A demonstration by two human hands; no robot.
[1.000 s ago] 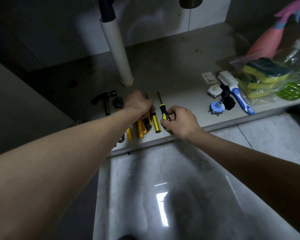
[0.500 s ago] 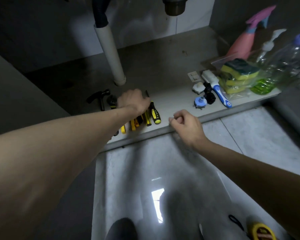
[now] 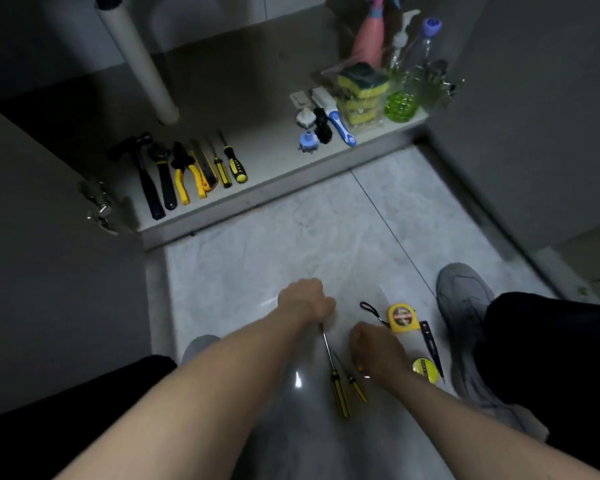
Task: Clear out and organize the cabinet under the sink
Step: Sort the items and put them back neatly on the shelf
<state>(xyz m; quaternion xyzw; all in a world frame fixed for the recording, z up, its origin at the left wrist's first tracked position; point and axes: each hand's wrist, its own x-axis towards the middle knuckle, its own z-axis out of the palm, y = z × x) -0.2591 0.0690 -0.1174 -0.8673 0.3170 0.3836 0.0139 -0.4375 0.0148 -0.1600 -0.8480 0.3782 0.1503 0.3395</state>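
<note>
You are crouching at the open cabinet under the sink, both hands down over loose tools on the floor tiles. Your left hand (image 3: 305,301) is curling its fingers at the metal tip of a long screwdriver (image 3: 333,368); whether they are actually clamping the shaft cannot be told from above. Your right hand (image 3: 374,351) is hovering knuckles-up over a shorter screwdriver (image 3: 357,388), its fingers hidden beneath the palm, so their state cannot be told either. A tape measure (image 3: 401,317), a dark pen-like tool (image 3: 430,344) and a yellow roll (image 3: 424,368) are lying just beside that hand, near your shoe (image 3: 465,306).

Along the front edge of the cabinet floor (image 3: 274,157), near its left corner, a hammer (image 3: 146,178), wrench (image 3: 163,174), pliers (image 3: 184,171) and two more screwdrivers (image 3: 231,161) are lying side by side. Sponges (image 3: 361,93), a brush (image 3: 336,119) and bottles (image 3: 413,71) are filling the right corner.

You appear to be gathering the floor tools to extend that row. The next move likely calls for a firm hold on each handle and a parallel placement just right of the last screwdriver.
</note>
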